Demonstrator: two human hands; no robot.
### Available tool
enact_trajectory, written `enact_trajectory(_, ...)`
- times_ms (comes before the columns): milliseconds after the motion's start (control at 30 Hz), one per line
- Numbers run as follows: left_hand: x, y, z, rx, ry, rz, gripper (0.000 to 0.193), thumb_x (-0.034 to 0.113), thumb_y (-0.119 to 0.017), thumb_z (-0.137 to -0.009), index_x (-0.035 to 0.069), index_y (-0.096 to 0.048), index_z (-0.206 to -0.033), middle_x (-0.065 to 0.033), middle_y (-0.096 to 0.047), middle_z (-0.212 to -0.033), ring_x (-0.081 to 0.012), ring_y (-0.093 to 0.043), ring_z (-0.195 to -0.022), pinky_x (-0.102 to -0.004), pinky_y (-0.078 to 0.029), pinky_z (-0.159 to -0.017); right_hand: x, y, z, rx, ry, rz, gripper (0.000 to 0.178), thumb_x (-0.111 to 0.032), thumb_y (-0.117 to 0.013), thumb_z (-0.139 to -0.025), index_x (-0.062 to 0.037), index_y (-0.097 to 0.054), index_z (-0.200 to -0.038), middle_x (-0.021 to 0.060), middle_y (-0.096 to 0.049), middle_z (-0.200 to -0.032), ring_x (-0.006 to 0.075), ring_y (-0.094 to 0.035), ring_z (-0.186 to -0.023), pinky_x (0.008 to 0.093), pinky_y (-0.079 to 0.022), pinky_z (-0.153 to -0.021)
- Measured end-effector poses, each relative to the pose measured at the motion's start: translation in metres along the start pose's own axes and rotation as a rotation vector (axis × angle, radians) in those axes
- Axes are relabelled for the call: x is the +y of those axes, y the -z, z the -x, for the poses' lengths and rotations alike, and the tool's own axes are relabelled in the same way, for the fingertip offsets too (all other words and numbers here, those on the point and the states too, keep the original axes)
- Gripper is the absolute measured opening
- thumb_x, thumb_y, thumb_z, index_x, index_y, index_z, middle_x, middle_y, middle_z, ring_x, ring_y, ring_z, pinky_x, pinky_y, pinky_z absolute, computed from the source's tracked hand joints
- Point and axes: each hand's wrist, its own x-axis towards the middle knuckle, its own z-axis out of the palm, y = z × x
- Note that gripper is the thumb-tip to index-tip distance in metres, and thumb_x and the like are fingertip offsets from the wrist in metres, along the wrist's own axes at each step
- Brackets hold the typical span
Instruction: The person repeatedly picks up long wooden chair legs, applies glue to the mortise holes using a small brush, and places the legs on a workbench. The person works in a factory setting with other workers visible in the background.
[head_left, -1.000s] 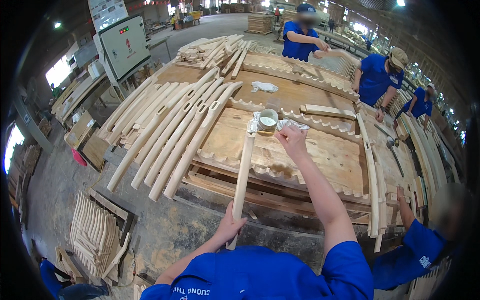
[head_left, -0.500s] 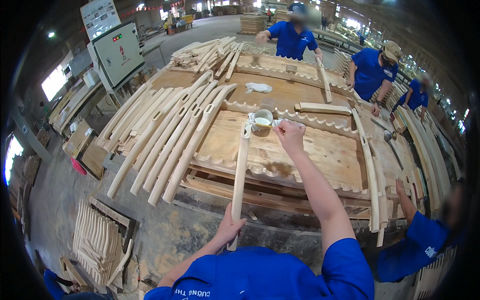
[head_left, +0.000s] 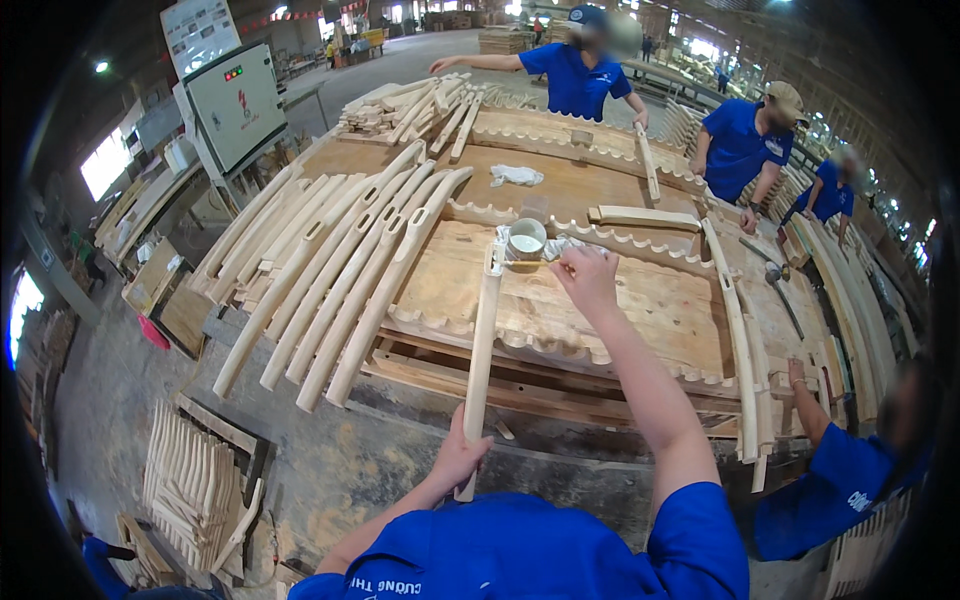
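My left hand (head_left: 463, 452) is wrapped round the lower end of a pale, slotted wooden bar (head_left: 482, 345), which leans away from me onto the workbench. At the bar's far end, my right hand (head_left: 588, 278) pinches a thin yellowish stick (head_left: 526, 263). The stick's whitish tip is at the slot in the bar; whether it carries bristles is too small to tell. Just beyond the stick stands a round cup (head_left: 527, 238) with pale contents. A crumpled white cloth (head_left: 566, 246) lies beside the cup, partly behind my right hand.
Several slotted wooden bars (head_left: 375, 270) lie side by side at the left. Scalloped wooden rails (head_left: 640, 240) cross the workbench (head_left: 640, 310). Co-workers in blue stand at the far side and right. Another white cloth (head_left: 517, 175) lies farther back. Stacked wooden parts (head_left: 190, 490) sit lower left.
My right hand has moved slightly right and nearer with the stick, whose tip stays at the bar's slot. My left hand keeps its hold. The far co-worker's arm has stretched out leftward.
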Motion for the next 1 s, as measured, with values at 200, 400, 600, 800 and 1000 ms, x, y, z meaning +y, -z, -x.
enact_trajectory(200, 0.01, 0.002, 0.005, 0.017, 0.025, -0.025, 0.078, 0.015, -0.059, -0.084, 0.008, -0.007, -0.142, -0.0134, -0.054, -0.085, -0.0147, -0.051, -0.052, -0.0284, -0.045, -0.047, -0.062, 0.023, -0.077, -0.258, 0.465, 0.379, 0.009, -0.013, -0.057, -0.073, -0.0128, -0.064, -0.077, 0.0019, -0.061, -0.081, 0.0213, -0.052, -0.097, 0.0379, -0.032, -0.093)
enact_trajectory(400, -0.001, -0.004, -0.001, 0.033, -0.053, 0.046, 0.079, 0.016, -0.057, -0.085, 0.008, -0.002, -0.142, -0.0184, -0.049, -0.103, -0.0146, -0.05, -0.048, -0.0272, -0.045, -0.044, -0.092, 0.011, -0.114, -0.331, 0.723, 0.634, 0.007, -0.016, -0.059, -0.071, -0.0114, -0.063, -0.068, 0.0017, -0.062, -0.073, 0.0189, -0.052, -0.094, 0.0332, -0.033, -0.089)
enact_trajectory(600, 0.006, 0.001, -0.004, -0.037, -0.014, 0.043, 0.077, 0.014, -0.056, -0.086, 0.009, -0.002, -0.142, -0.0164, -0.049, -0.098, -0.0137, -0.049, -0.047, -0.0264, -0.044, -0.041, -0.121, 0.008, -0.119, -0.516, 0.765, 0.64, 0.008, -0.016, -0.059, -0.071, -0.0113, -0.064, -0.068, 0.0024, -0.064, -0.074, 0.019, -0.054, -0.09, 0.032, -0.033, -0.087)
enact_trajectory(800, -0.005, -0.002, -0.008, -0.066, -0.03, 0.149, 0.077, 0.014, -0.057, -0.084, 0.008, -0.005, -0.141, -0.0154, -0.049, -0.095, -0.0151, -0.049, -0.049, -0.028, -0.044, -0.044, -0.098, -0.006, -0.125, -0.318, 0.703, 0.75, 0.008, -0.017, -0.059, -0.071, -0.0133, -0.066, -0.07, 0.0024, -0.064, -0.077, 0.0198, -0.056, -0.088, 0.0333, -0.032, -0.088)
enact_trajectory(1000, -0.009, 0.009, -0.01, -0.08, -0.053, 0.183, 0.077, 0.011, -0.057, -0.082, 0.009, -0.008, -0.142, -0.0135, -0.051, -0.091, -0.0149, -0.05, -0.05, -0.0273, -0.044, -0.043, -0.109, 0.005, -0.125, -0.27, 0.768, 0.848, 0.01, -0.017, -0.058, -0.074, -0.0139, -0.066, -0.068, 0.0034, -0.062, -0.081, 0.0227, -0.058, -0.09, 0.0405, -0.04, -0.08)
